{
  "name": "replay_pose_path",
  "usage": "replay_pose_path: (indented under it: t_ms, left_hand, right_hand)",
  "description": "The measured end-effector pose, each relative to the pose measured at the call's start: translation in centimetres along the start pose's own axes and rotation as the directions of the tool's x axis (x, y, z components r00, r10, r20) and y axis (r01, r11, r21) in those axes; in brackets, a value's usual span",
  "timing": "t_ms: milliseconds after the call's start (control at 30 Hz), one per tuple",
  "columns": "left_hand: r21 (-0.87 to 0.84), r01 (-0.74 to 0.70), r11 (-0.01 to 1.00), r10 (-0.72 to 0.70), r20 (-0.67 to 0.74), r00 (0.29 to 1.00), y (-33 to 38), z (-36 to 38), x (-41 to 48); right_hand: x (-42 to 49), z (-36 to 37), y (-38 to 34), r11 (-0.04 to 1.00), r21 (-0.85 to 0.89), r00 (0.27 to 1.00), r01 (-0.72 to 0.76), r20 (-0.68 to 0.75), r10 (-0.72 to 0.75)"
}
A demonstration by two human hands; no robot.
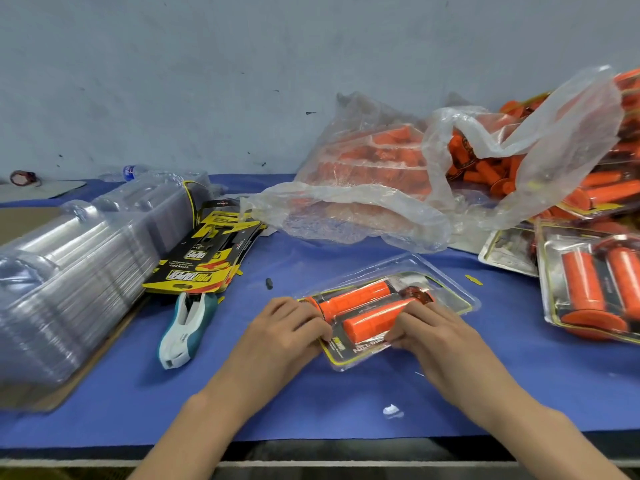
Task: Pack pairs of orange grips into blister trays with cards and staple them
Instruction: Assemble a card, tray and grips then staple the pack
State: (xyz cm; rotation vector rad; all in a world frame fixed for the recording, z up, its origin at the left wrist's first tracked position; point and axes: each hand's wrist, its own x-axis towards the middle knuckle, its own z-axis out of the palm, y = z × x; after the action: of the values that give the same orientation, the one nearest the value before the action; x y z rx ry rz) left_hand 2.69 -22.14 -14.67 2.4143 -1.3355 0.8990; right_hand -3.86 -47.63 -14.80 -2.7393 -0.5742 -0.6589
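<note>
Clear plastic blister tray [446,289] lying on blue table cover [311,403], lower centre-right of frame, holding two orange ribbed grips [360,301] side by side over black-and-yellow printed card [349,348]. Left hand [291,327] pinching tray's near left edge, fingers curled. Right hand [440,334] gripping tray's near right side, fingertips touching nearer grip. Teal-and-white stapler [183,330] lying left of hands. Stack of black-and-yellow cards [204,258] sitting above stapler. Stack of empty clear trays [69,271] filling left edge. Clear plastic bags of orange grips [381,168] slumping upper right. Finished packs [595,289] piling at right edge.
</note>
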Motion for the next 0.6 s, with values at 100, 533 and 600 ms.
replay_pose_path:
  t_ms: [100, 533, 600]
  left_hand:
    - [0.017, -0.051, 0.999, 0.051, -0.014, 0.999, 0.9, -0.1, 0.0]
    - [-0.161, 0.053, 0.986, -0.055, -0.009, 0.998, -0.3, 1.1, -1.1]
    - [-0.105, 0.026, 0.994, -0.029, -0.027, 0.999, 0.0, 1.0, -0.9]
  right_hand:
    - [0.0, 0.3, -1.0, 0.991, -0.127, 0.997, 0.036, -0.067, -0.044]
    - [-0.6, 0.9, -0.9, 0.992, 0.048, 0.992, 0.115, -0.064, -0.111]
    - [-0.6, 0.8, -0.9, 0.995, -0.011, 0.993, 0.102, -0.061, -0.103]
